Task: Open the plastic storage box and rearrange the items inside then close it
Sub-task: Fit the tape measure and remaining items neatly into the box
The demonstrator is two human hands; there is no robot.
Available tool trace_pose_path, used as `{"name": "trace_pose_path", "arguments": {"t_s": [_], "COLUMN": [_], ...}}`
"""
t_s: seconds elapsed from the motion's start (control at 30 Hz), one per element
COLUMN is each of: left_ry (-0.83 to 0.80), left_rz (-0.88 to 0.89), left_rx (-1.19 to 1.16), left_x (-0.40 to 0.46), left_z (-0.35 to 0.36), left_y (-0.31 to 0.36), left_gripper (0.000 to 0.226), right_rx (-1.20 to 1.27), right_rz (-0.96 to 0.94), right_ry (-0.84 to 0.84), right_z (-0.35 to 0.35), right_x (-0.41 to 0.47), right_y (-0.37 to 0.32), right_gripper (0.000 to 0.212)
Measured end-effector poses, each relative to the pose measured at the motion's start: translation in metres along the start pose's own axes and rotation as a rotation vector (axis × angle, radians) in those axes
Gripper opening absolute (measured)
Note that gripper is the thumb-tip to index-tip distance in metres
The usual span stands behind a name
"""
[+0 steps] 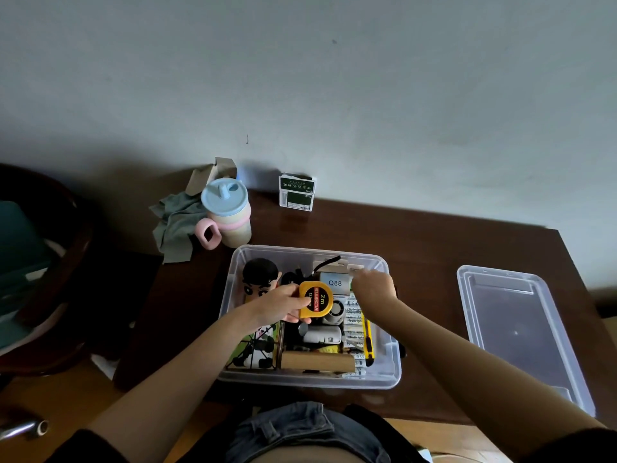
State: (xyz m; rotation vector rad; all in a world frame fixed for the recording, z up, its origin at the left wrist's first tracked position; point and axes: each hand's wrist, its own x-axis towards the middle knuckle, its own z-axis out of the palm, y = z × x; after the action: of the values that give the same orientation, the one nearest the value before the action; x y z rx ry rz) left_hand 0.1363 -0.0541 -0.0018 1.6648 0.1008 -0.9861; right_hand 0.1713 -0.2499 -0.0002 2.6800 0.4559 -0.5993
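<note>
The clear plastic storage box (pixel 230 329) stands open on the dark wooden table, full of small items. My left hand (pixel 278 304) grips a yellow measuring tape (pixel 316 299) above the middle of the box. My right hand (pixel 374 285) reaches into the far right part of the box, fingers curled down beside a white case marked Q88 (pixel 335 282); what it holds, if anything, is hidden. Inside lie a cartoon figure (pixel 258 274), a panda card (pixel 262 342), a wooden roller (pixel 317 361), a yellow utility knife (pixel 368 342) and battery packs (pixel 354 315). The box's lid (pixel 521 329) lies flat to the right.
A pastel cup with a blue lid (pixel 227 212) and a grey cloth (pixel 177 225) sit at the table's back left. A green and white carton (pixel 296 192) stands against the wall. A dark chair (pixel 43 262) is at the left.
</note>
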Motion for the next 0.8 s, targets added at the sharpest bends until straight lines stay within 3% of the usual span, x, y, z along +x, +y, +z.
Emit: {"name": "trace_pose_path", "arguments": {"t_s": [0.1,0.27,0.33,0.57,0.8], "left_ry": [0.019,0.036,0.038,0.076,0.113], "left_rz": [0.007,0.004,0.002,-0.016,-0.011], "left_rx": [0.003,-0.006,-0.015,0.014,0.059], "left_x": [0.002,0.006,0.007,0.011,0.014], "left_z": [0.001,0.001,0.001,-0.002,-0.002], "left_y": [-0.002,-0.004,-0.005,-0.014,-0.019], "left_gripper": [0.027,0.027,0.026,0.04,0.033], "right_rx": [0.047,-0.047,-0.078,-0.3,-0.126], "right_rz": [0.004,-0.219,-0.253,-0.247,-0.126], "right_ry": [0.074,-0.199,-0.288,-0.235,-0.238], "right_z": [0.005,0.027,0.038,0.054,0.062], "right_x": [-0.007,-0.027,-0.031,-0.025,-0.02], "right_y": [0.0,-0.01,-0.015,-0.029,-0.036], "right_gripper": [0.029,0.006,0.026,0.02,0.026]}}
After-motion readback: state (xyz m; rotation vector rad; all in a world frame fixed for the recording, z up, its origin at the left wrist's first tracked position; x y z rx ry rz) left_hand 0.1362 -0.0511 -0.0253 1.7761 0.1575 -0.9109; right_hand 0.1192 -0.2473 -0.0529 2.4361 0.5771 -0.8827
